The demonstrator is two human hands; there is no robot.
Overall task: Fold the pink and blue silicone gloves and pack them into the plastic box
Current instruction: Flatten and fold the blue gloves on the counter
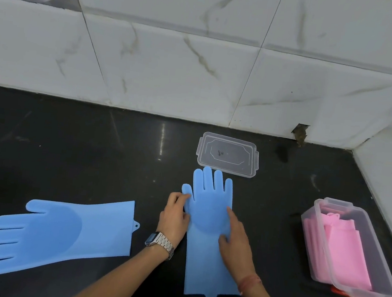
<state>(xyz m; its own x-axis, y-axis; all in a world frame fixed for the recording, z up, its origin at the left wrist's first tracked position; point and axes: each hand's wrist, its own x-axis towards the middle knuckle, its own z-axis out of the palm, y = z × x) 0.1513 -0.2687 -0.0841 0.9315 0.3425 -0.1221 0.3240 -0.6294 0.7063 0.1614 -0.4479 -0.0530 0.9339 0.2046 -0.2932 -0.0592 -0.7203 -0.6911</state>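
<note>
On the dark surface [71, 149], both hands, left [174, 214] and right [235, 240], rest flat-fingered on a blue glove [208, 211]; folded pink gloves [344, 253] blur behind box [322, 206] walls.

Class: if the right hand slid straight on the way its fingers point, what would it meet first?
Probably the clear plastic lid, once the right hand has crossed the upright blue silicone glove beneath it; depth is uncertain.

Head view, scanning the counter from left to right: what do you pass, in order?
Flat blue glove → left hand → second blue glove → right hand → plastic box holding pink gloves. I left out the clear lid, which lies farther back above the second glove.
</note>
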